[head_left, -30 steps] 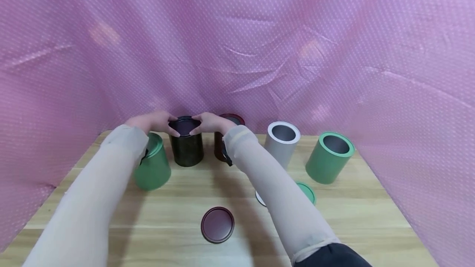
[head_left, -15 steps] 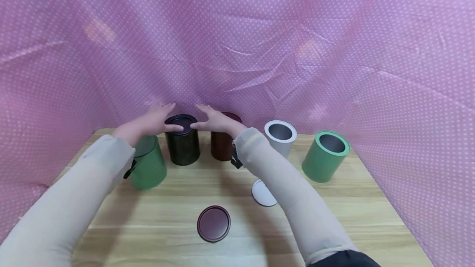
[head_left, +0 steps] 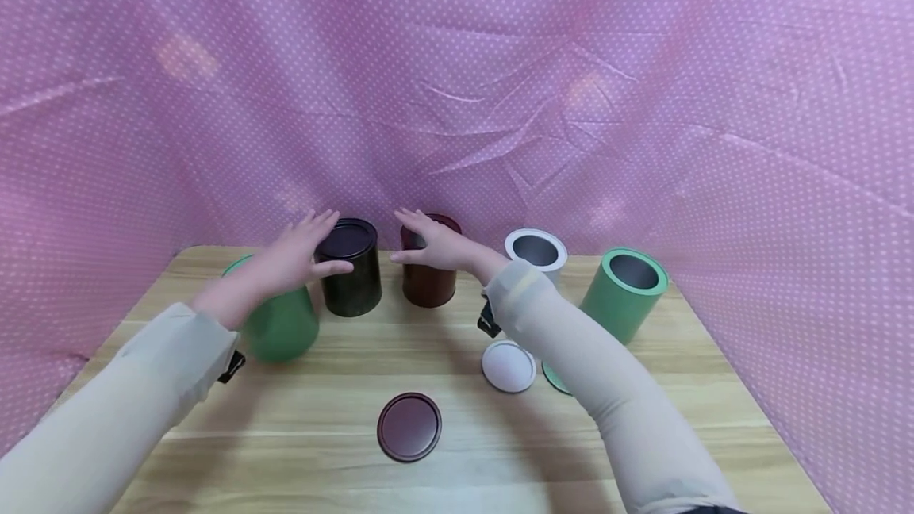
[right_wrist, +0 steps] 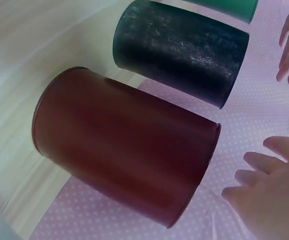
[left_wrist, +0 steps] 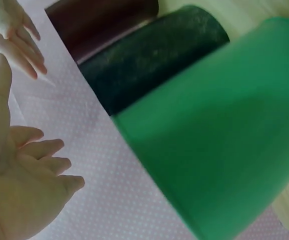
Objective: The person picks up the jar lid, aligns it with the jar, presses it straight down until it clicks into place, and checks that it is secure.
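Note:
My left hand (head_left: pixel 289 256) is held with fingers straight and spread, above the green can (head_left: pixel 282 331) at the left and beside the black can (head_left: pixel 353 284). It holds nothing, as the left wrist view also shows. A dark lid (head_left: pixel 347 239) sits on the black can. In front of the dark red can (head_left: pixel 428 285) my right hand (head_left: pixel 443 247) hovers, fingers extended and grasping nothing. That hand partly covers the red can's top. In the right wrist view the right hand (right_wrist: pixel 274 187) is apart from the red can (right_wrist: pixel 124 145).
A white can (head_left: pixel 537 251) and another green can (head_left: pixel 621 296), both without lids, stand at the right. Lying on the wooden table (head_left: pixel 321 435) are a dark red lid (head_left: pixel 409 427), a white lid (head_left: pixel 508 366) and a partly hidden green lid (head_left: pixel 553 379). A pink dotted cloth (head_left: pixel 457 86) surrounds it.
Both hands have let go of the black can's top and moved apart, the left hand leftward and the right hand rightward toward the red can. Their fingers have straightened.

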A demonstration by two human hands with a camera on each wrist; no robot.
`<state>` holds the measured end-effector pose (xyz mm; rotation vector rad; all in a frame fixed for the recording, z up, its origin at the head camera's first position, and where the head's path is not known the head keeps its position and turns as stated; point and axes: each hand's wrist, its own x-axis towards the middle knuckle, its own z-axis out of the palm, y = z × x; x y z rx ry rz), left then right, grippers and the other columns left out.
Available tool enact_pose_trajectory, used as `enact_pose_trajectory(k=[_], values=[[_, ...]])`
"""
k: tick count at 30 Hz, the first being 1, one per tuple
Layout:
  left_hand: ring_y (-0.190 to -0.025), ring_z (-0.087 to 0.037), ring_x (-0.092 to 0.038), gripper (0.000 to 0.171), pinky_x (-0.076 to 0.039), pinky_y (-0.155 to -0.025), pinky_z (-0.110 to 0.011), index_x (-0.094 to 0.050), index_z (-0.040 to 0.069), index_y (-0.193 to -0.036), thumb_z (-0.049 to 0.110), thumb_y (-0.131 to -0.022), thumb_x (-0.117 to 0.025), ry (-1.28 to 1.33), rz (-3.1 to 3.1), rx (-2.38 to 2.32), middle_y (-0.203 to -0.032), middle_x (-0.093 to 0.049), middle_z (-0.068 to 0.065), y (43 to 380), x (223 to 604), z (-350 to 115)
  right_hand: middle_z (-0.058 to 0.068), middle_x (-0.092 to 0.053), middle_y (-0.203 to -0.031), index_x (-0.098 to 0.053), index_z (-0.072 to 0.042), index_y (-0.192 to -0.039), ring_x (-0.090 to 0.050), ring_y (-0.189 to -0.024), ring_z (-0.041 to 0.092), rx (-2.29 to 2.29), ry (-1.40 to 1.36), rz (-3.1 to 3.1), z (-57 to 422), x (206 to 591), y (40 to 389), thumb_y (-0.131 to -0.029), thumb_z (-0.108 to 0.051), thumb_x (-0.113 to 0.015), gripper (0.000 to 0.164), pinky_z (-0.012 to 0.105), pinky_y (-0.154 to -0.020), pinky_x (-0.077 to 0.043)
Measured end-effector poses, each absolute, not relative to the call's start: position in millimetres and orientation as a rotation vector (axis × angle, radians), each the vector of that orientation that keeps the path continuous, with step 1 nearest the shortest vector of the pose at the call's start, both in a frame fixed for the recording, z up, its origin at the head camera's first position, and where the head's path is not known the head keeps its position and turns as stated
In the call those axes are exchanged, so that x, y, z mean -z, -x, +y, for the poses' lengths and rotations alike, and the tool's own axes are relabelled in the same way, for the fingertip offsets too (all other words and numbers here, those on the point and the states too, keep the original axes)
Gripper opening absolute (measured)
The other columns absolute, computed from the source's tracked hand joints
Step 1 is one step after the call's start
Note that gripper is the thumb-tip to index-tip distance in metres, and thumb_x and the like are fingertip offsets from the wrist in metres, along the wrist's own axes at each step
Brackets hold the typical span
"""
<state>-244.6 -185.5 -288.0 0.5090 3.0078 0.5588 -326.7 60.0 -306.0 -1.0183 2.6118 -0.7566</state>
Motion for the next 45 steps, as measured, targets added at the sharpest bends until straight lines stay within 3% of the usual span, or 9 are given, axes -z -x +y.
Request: enact_pose_trajectory(k=[6,13,18,24,34,45], values=[[-0.146,-0.046,-0.004,0.092,-0.006,-0.117,-0.061,-0.019,-0.004,-0.152,0.045,-0.089,-0.065,-0.592,3.046,-0.617,-0.157,-0.015,-0.028,228.8,300.2,-179.5,0.008,-0.013,-0.163,-0.018,-0.014,-0.156,-0.002,-0.151,0.022,0.813,1.019,2.663,77.1,310.3,315.7,-0.092,-0.04,-0.064,0.082,0.043,-0.123,-0.01],[-0.144,-0.048,-0.015,0.088,-0.018,-0.114,-0.063,-0.027,-0.005,-0.149,0.042,-0.088,-0.068,-0.714,3.115,-0.551,-0.155,-0.024,-0.027,211.4,316.6,-170.0,0.006,-0.012,-0.164,-0.019,-0.014,-0.156,-0.002,-0.151,0.023,0.9,1.013,2.643,94.3,318.9,298.0,-0.092,-0.037,-0.065,0.082,0.047,-0.122,-0.012],[-0.144,-0.046,-0.018,0.086,-0.02,-0.113,-0.064,-0.031,-0.003,-0.149,0.041,-0.086,-0.069,-0.766,3.107,-0.574,-0.155,-0.029,-0.024,202.2,330.1,-164.1,0.005,-0.011,-0.164,-0.019,-0.014,-0.156,-0.002,-0.151,0.024,0.906,1.01,2.64,104.9,326.8,284.2,-0.091,-0.035,-0.067,0.083,0.048,-0.121,-0.013],[-0.144,-0.043,-0.022,0.085,-0.021,-0.114,-0.062,-0.033,0.0,-0.149,0.042,-0.084,-0.07,-0.809,3.1,-0.59,-0.154,-0.032,-0.023,193.1,347.6,-158.8,0.013,-0.014,-0.162,-0.022,-0.007,-0.154,-0.008,-0.15,0.031,0.898,1.097,2.662,114.1,336.1,269.5,-0.09,-0.031,-0.069,0.083,0.05,-0.12,-0.016],[-0.144,-0.04,-0.026,0.085,-0.023,-0.115,-0.058,-0.036,0.002,-0.148,0.045,-0.083,-0.07,-0.866,3.105,-0.641,-0.154,-0.035,-0.016,175.2,382.6,-148.9,0.014,-0.018,-0.161,-0.025,-0.006,-0.153,-0.012,-0.149,0.034,0.954,1.129,2.654,122.3,367.8,232.8,-0.088,-0.027,-0.07,0.082,0.053,-0.118,-0.019],[-0.139,-0.042,-0.035,0.086,-0.031,-0.11,-0.059,-0.041,0.0,-0.145,0.045,-0.079,-0.074,-0.975,3.128,-0.568,-0.149,-0.041,-0.02,154.4,413.4,-141.3,0.017,-0.023,-0.159,-0.03,-0.005,-0.151,-0.019,-0.147,0.039,0.861,1.138,2.633,123.8,405.1,190.2,-0.086,-0.031,-0.072,0.082,0.054,-0.116,-0.025]])
